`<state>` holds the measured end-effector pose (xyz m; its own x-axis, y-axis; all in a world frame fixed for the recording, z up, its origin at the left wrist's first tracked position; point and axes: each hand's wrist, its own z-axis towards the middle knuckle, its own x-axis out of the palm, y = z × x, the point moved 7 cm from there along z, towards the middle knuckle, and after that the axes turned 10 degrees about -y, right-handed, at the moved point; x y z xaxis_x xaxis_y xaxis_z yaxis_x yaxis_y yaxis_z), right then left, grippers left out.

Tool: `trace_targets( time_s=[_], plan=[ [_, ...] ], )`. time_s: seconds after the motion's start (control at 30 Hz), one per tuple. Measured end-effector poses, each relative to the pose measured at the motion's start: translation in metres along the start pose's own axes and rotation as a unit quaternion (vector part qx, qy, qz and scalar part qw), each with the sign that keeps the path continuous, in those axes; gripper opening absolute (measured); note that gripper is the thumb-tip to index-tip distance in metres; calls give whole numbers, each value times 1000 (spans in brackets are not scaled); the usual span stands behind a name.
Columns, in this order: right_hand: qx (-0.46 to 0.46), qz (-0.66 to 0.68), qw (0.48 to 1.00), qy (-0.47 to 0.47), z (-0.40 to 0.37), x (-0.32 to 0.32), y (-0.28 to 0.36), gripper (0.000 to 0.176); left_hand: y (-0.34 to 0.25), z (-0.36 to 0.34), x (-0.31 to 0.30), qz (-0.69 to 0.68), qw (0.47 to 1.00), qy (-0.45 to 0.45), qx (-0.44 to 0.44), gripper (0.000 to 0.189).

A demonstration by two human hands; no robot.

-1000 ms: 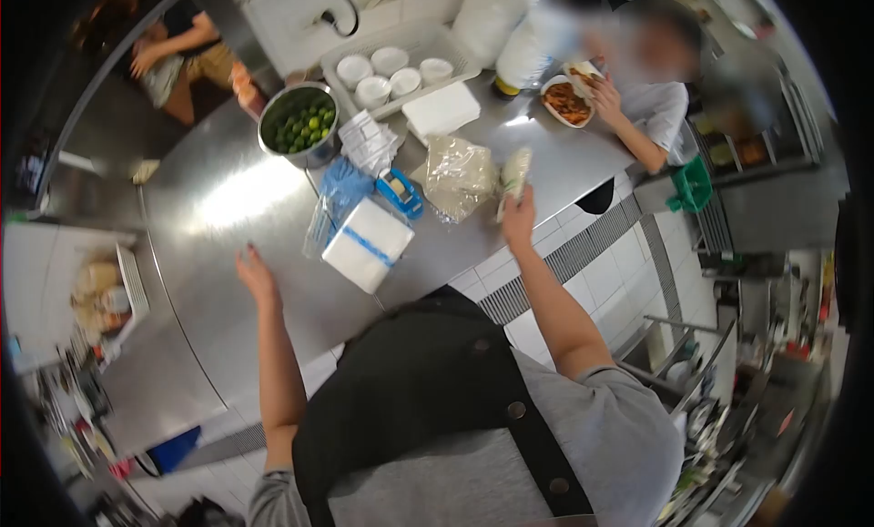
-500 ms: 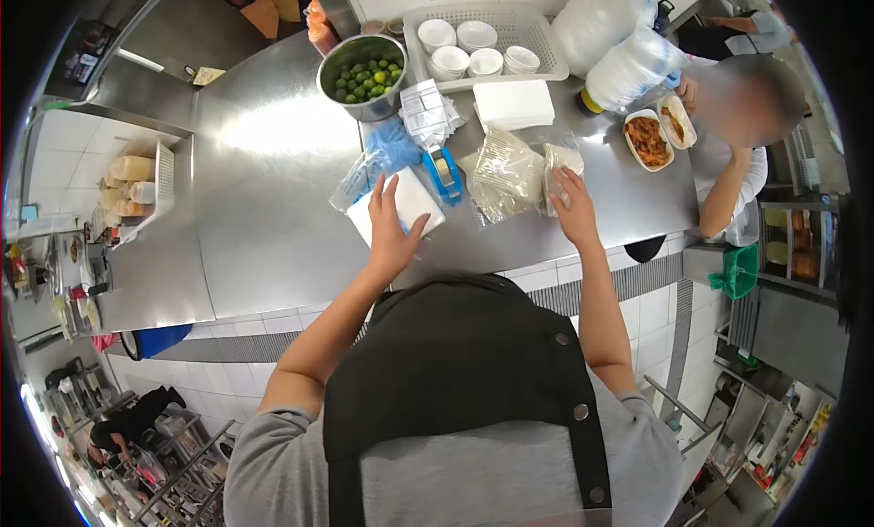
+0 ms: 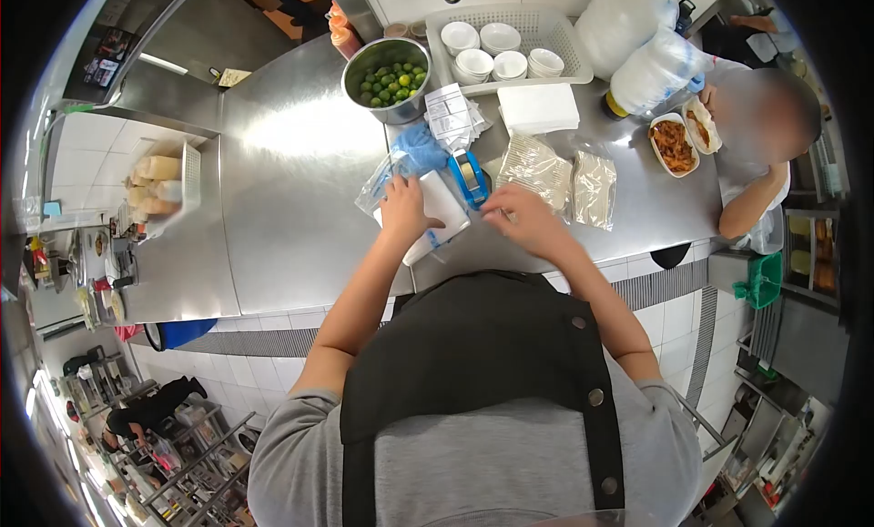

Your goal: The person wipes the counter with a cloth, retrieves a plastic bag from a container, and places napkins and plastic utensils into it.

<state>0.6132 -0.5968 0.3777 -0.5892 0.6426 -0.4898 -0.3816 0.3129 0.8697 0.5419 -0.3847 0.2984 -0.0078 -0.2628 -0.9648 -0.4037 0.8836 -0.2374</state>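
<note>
My left hand [image 3: 405, 208] lies with fingers spread on a stack of white paper napkins [image 3: 441, 199], partly in clear plastic with blue print. My right hand [image 3: 526, 219] hovers just right of that stack, by the blue tape dispenser [image 3: 470, 181]. Its fingers are curled together; whether anything is between them I cannot make out. Behind it lie a clear bag of thin beige packets [image 3: 537, 170] and a smaller similar bag [image 3: 594, 190]. A crumpled blue plastic bag [image 3: 419, 147] and printed paper slips [image 3: 452, 116] sit beyond the dispenser.
On the steel counter [image 3: 300, 181] stand a metal pot of limes [image 3: 390, 81], a white basket [image 3: 583, 67] of small white bowls and a white stack [image 3: 538, 106]. At right, a co-worker [image 3: 751, 181] sits by an open food container [image 3: 674, 147] and large wrapped plastic bundles [image 3: 657, 63].
My right hand has left the smaller bag of packets and moved left to the napkin stack, its fingers curling in. My left hand stays on the stack. The whole view has shifted slightly.
</note>
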Motion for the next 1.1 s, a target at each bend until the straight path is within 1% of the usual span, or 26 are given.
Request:
trace_targets(
  time_s=[0.03, 0.07, 0.17, 0.23, 0.27, 0.3, 0.37, 0.4, 0.47, 0.5, 0.53, 0.57, 0.6, 0.7, 0.77, 0.8, 0.87, 0.93, 1.0, 1.1],
  plan=[
    [-29, -18, 998, 49, -2, 28, -2, 24, -2, -7, -4, -8, 1000, -26, 4, 100],
    [-60, -35, 993, 97, -2, 53, -5, 25, -2, -13, -1, -26, 999, -33, 14, 101],
    [-133, -23, 989, 60, 16, 85, 7, 32, 0, -26, 6, -69, 995, -48, 45, 105],
    [-191, -47, 980, -27, 52, 86, 25, 41, -4, -34, 8, -79, 994, -39, 71, 106],
    [-202, -83, 975, -48, 76, 94, 22, 44, -2, -36, 10, -80, 992, -42, 84, 108],
    [-214, -120, 967, -69, 99, 102, 16, 47, -1, -36, 10, -86, 993, -35, 76, 107],
    [-174, -245, 954, -19, 137, 122, -1, 46, 0, -35, 9, -97, 993, -21, 64, 106],
    [-151, -306, 940, 6, 151, 132, -13, 45, 0, -35, 8, -99, 993, -32, 59, 105],
    [-88, -289, 953, -1, 173, 170, -66, 35, -1, -38, 10, -103, 992, -52, 48, 101],
    [-89, -300, 950, 8, 173, 171, -69, 29, -1, -42, 9, -88, 992, -71, 46, 100],
    [-90, -311, 946, 16, 171, 164, -56, 24, -2, -46, 9, -75, 992, -92, 43, 98],
    [-127, -341, 931, 39, 169, 155, -43, 19, -4, -50, 10, -63, 991, -113, 38, 96],
    [-163, -370, 912, 62, 163, 148, -27, 15, -5, -55, 14, -78, 988, -123, 47, 94],
    [-180, -337, 924, 6, 161, 131, -28, 13, -2, -62, 14, -121, 978, -157, 69, 87],
    [-205, -151, 966, -35, 149, 102, -13, 14, -2, -62, 8, -146, 972, -172, 69, 81],
    [-214, -55, 974, -54, 139, 81, -4, 15, 1, -61, 4, -166, 967, -180, 66, 77],
    [-124, 6, 991, -44, 121, 37, -4, 26, 5, -51, -8, -208, 956, -197, 61, 70],
    [-59, -9, 993, -103, 93, -15, -14, 24, 5, -41, -21, -254, 943, -205, 69, 65],
    [47, -32, 985, -163, 64, -54, -58, 34, -7, -36, -44, -273, 933, -220, 84, 63],
    [-3, -160, 971, -177, 25, -84, -58, 60, -36, -27, -70, -329, 920, -183, 106, 64]
  ],
)
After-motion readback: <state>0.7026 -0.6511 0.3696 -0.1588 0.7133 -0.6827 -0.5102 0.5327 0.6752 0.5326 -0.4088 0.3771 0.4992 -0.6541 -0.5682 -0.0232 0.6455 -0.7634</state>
